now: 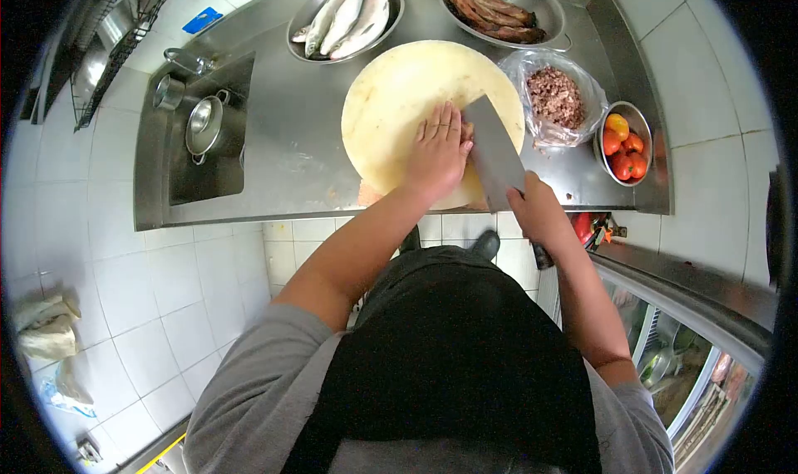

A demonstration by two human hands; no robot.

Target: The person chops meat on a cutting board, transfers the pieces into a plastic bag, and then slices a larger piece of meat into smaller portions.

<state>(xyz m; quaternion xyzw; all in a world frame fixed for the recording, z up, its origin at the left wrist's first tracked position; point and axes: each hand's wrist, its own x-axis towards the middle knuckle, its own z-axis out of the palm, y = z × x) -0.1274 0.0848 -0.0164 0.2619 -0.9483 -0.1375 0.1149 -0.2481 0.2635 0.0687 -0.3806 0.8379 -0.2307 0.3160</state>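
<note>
My left hand (438,148) lies on the round cutting board (382,100), fingers stretched forward and side by side. A small reddish-brown piece (467,132) shows between its fingertips and the blade; most of it is hidden. My right hand (539,208) is wrapped round the dark handle of a wide cleaver (496,154). The blade slants across the right part of the board, just right of my left hand.
Behind the board are a bowl of whole fish (345,17) and a bowl of dark meat strips (495,13). To the right stand a bag of chopped meat (557,98) and a bowl of tomatoes (623,148). A sink (208,175) with pots is at left.
</note>
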